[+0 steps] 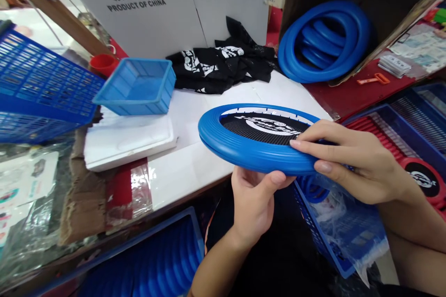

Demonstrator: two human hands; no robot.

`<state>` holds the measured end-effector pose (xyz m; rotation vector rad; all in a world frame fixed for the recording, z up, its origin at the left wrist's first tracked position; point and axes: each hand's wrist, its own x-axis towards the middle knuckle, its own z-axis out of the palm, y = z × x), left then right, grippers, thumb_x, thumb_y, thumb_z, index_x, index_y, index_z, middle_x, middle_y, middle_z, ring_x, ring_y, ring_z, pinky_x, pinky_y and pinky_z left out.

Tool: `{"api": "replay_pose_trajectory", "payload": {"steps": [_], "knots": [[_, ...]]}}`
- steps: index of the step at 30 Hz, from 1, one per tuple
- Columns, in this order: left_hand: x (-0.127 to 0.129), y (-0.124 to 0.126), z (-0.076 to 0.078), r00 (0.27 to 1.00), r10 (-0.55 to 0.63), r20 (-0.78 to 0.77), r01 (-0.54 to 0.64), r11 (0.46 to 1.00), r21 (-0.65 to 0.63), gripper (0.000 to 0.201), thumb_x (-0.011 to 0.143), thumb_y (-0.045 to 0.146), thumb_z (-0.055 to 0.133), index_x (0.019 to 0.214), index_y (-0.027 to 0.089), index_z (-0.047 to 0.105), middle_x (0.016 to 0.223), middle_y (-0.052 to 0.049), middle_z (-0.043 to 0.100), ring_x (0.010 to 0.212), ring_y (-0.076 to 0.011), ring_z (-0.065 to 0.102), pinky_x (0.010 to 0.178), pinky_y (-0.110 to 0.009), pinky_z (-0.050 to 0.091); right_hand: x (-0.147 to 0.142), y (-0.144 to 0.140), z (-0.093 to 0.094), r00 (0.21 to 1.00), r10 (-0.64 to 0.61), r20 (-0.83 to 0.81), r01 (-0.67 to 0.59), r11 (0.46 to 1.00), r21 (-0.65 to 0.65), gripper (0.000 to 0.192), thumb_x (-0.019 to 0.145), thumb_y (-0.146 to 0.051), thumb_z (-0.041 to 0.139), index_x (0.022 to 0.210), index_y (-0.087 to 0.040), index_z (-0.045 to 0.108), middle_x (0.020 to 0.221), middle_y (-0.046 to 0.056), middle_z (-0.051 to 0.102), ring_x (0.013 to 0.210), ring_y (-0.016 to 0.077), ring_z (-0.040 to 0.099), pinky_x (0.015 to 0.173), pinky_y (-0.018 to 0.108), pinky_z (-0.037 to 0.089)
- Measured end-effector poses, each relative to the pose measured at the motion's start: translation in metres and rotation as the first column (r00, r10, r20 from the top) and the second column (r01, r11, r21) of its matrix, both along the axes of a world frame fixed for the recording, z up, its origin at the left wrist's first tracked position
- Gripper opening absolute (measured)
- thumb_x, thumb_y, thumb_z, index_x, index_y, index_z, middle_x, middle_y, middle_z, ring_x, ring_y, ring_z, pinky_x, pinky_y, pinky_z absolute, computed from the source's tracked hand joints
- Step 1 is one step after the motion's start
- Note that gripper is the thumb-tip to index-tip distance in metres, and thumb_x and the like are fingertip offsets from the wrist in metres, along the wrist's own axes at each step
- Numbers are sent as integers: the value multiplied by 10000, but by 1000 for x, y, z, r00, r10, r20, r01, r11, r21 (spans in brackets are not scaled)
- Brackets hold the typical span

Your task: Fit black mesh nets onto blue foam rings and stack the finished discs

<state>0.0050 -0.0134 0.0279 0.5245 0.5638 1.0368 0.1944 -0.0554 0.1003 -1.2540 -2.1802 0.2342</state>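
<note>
I hold a blue ring disc (244, 148) with a black mesh centre and white print, level above the table's near edge. My left hand (254, 199) grips its near rim from below, thumb pressed on the outer edge. My right hand (351, 162) clasps the right side of the rim, fingers laid over the top and thumb underneath.
A small blue tray (137, 86) sits on a white foam slab (128, 141). Black printed cloths (223, 65) lie at the back by cardboard boxes (146, 4). Stacked blue rings (324, 41) lean far right. Blue baskets (42, 83) stand left; finished red discs (423, 178) lie right.
</note>
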Motion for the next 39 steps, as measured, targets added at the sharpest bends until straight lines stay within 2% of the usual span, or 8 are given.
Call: {"api": "replay_pose_trajectory", "payload": {"steps": [15,18,20,23,25,27,30,39], "knots": [[-4,-10,-73,977,-34,-212,-45,932,-360,526,558,388,1033,862,118,699,783,-18,745,693,-136,697,618,-250,629,-17,-25,-134,972,-99,212,49,973,227,395,1007,-144,601,1400,-168,634,1235,111,759,1128,247,653,976,444,537],[-5,-14,-88,969,-10,-245,-91,913,-398,518,536,349,1024,861,134,683,768,-1,733,677,-133,678,582,-237,600,-18,-34,-160,948,-294,125,260,937,233,400,1010,-160,602,1393,-259,662,1346,83,724,1324,270,596,1159,519,415],[-7,-18,-98,962,17,-273,-135,896,-422,520,511,307,1017,874,149,679,764,13,728,671,-130,669,569,-226,581,-21,-37,-180,812,-578,-81,582,791,188,384,1014,-215,611,1385,-295,674,1486,95,632,1444,309,512,1216,575,356],[-11,-22,-111,948,41,-315,-187,875,-446,513,467,232,1006,850,164,672,720,36,706,652,-122,657,576,-217,569,-27,-41,-206,300,-791,-532,850,476,-228,441,976,-422,698,1388,-270,650,1488,122,612,1401,319,561,1194,568,432],[-13,-25,-119,942,49,-332,-205,867,-454,525,463,205,1003,883,175,689,751,35,721,689,-135,687,612,-224,580,-31,-42,-217,-64,-744,-665,646,477,-596,541,894,-562,767,1329,-255,675,1335,105,713,1279,313,658,1129,529,520],[-16,-28,-124,943,47,-331,-198,875,-441,566,499,215,1005,988,199,721,843,18,758,786,-167,735,666,-239,597,-33,-42,-221,-289,-709,-643,312,565,-764,563,802,-623,830,1213,-250,734,1181,81,783,1177,320,720,1057,502,583],[-20,-29,-129,947,29,-321,-159,909,-386,667,584,273,1002,1195,253,734,996,-14,794,952,-216,766,759,-274,615,-28,-39,-216,-398,-682,-613,101,632,-768,499,701,-586,910,1051,-253,785,1062,48,819,1089,325,762,991,477,625],[-34,-29,-132,931,27,-365,-164,921,-352,804,630,305,996,1370,336,684,1107,-9,814,1116,-258,761,968,-367,621,-26,-22,-205,-349,-695,-629,93,642,-761,534,602,-578,986,960,-233,789,998,39,826,828,252,770,756,364,653]]}}
